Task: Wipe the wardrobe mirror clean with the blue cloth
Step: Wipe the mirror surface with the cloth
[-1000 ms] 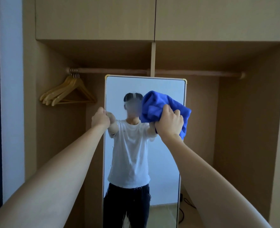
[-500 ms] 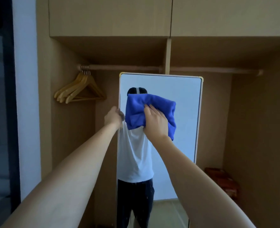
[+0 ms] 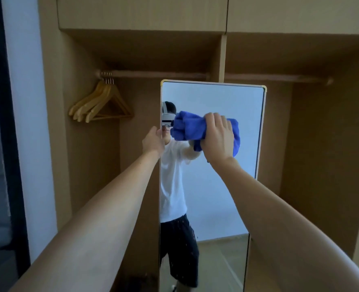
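Two bare forearms reach forward from the lower corners. The left hand (image 3: 153, 141) grips the left edge of the mirror (image 3: 214, 98), its fingers hidden behind the frame. The right hand (image 3: 217, 137) has its grip clamped on the bunched blue cloth (image 3: 188, 128), pressing it against the upper glass. Behind stands the open wooden wardrobe (image 3: 321, 144), with wooden hangers (image 3: 99, 106) on the rail (image 3: 163, 74) at left. The mirror's foot is cut off below.

Open wooden wardrobe (image 3: 313, 144) — hangers (image 3: 102, 104) on its rail (image 3: 163, 74)
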